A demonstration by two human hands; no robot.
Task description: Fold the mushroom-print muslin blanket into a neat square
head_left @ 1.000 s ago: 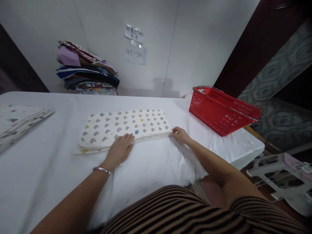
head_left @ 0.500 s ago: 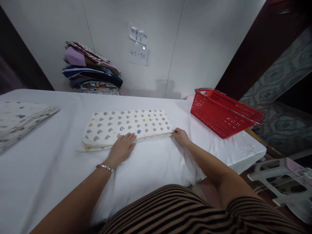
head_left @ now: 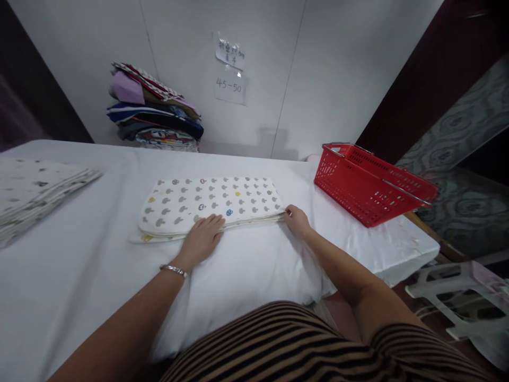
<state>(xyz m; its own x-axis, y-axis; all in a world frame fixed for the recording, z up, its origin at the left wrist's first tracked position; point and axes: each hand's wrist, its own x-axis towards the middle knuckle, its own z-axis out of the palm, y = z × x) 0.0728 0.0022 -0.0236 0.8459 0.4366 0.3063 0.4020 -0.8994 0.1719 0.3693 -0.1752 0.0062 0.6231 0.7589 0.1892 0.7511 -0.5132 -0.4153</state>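
A folded white cloth (head_left: 207,201) printed with small grey and coloured shapes lies flat on the white-covered table (head_left: 79,276). My left hand (head_left: 202,239) rests flat on the cloth's near edge, fingers stretched out. My right hand (head_left: 296,220) pinches the cloth's near right corner between its fingers. A silver bracelet sits on my left wrist.
A red plastic basket (head_left: 369,183) stands at the table's right end. A pile of folded coloured fabrics (head_left: 153,114) leans at the back wall under paper notes. More folded printed cloths (head_left: 35,188) lie at the left. A white plastic stool (head_left: 457,292) stands on the floor at right.
Both hands stay where they were on the cloth. The view has shifted slightly, so everything sits a little further right.
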